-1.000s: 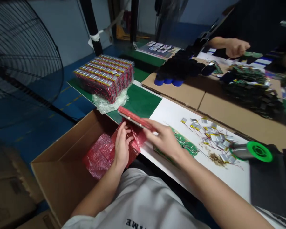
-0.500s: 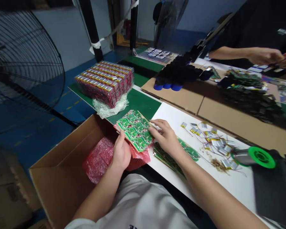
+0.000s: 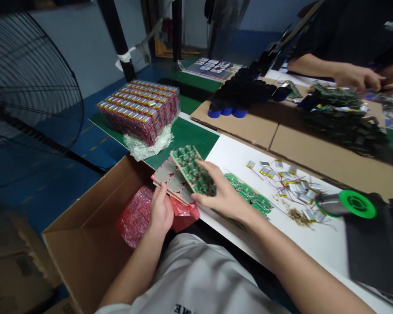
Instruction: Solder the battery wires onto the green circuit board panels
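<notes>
My right hand (image 3: 221, 192) grips a green circuit board panel (image 3: 193, 168) by its right edge and holds it tilted. Below and left of it, my left hand (image 3: 162, 209) pinches the near edge of several stacked circuit board panels (image 3: 170, 176), whose top one shows a grey face with rounded outlines. Red bubble wrap (image 3: 136, 218) lies under the left hand, in an open cardboard box (image 3: 81, 244). More green circuit board panels (image 3: 249, 194) are stacked on the white table top (image 3: 301, 248), partly hidden by my right forearm.
Small wired battery cells (image 3: 298, 189) lie scattered beside a green-ended solder wire spool (image 3: 358, 204). A block of packed battery cells (image 3: 140, 109) stands on the green table. A fan (image 3: 36, 83) is at left. Across the table, a co-worker's hands (image 3: 356, 78) are near piled boards (image 3: 343, 122).
My right hand has lifted the upper green panel and tilted it away to the right, uncovering the grey panel face in my left hand. The co-worker's hands have shifted lower.
</notes>
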The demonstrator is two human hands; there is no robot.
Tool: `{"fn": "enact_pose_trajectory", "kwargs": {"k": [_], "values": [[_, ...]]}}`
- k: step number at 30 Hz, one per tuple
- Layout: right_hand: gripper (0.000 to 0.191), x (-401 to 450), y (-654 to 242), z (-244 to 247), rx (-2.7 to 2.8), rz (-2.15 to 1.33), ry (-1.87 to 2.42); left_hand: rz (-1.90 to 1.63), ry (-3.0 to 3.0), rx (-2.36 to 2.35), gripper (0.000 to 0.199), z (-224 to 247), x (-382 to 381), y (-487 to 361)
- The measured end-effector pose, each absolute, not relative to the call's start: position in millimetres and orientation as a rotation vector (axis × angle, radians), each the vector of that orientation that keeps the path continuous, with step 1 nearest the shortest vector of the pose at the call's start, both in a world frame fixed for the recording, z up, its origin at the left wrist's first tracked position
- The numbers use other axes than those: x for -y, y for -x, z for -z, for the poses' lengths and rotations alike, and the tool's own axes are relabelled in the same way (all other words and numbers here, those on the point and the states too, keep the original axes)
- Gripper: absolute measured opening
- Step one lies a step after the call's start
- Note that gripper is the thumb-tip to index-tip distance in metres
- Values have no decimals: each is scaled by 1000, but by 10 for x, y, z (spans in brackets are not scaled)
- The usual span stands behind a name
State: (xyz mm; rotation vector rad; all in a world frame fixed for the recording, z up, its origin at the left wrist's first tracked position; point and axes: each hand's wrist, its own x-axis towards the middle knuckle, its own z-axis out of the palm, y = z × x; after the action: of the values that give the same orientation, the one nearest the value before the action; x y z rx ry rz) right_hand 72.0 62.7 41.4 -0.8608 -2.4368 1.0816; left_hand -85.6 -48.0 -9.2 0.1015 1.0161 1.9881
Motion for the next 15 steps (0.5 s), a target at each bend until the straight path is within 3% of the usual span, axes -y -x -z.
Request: {"fn": "enact_pose_trajectory", "kwargs": {"k": [5,9,15], "values": [[75,-691,-1664,-409,2623,-793,864,-2017,-61,-1054,39,86,503,935],[78,-617,-2189,-246,2836,-710,957,-1989,-44,-1055,42,69,513,995],[69,-458,-1697,-418,2711,-751,846,-1992,-101,-1076,54,-3,539,958]]}}
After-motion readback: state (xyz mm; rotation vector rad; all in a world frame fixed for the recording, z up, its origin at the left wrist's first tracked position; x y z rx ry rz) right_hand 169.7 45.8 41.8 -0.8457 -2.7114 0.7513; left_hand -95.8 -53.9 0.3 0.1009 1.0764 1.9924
